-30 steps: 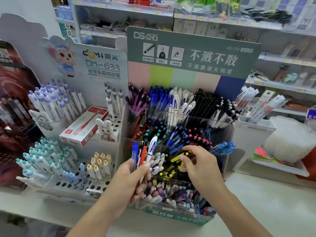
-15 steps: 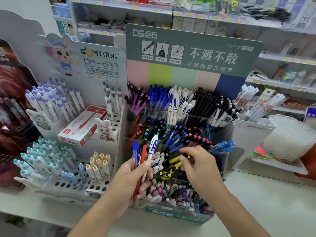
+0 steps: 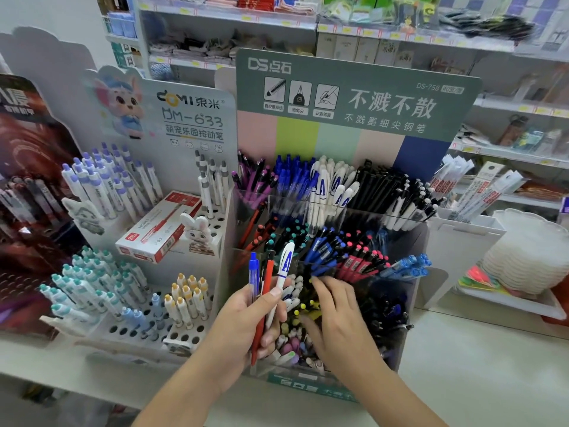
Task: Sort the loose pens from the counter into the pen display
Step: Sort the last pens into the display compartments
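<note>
The tiered clear pen display with a green header board stands on the counter, its compartments packed with purple, blue, white, black and pink-tipped pens. In front of its left side, my left hand grips a bundle of pens upright: a blue pen, a red pen and a white pen marked with a blue A. My right hand, blurred, reaches into a lower tier with fingers spread over the yellow-tipped black pens. I see nothing gripped in it.
A white display of purple, teal and yellow-capped pens stands at the left, with a red-and-white pen box lying on it. At the right sits a stack of white scalloped trays on the white counter. Store shelves fill the background.
My right hand pinched a yellow-and-black pen over the lower tier; it has since sunk lower into that compartment with fingers spread. My left hand keeps its bundle, barely moved.
</note>
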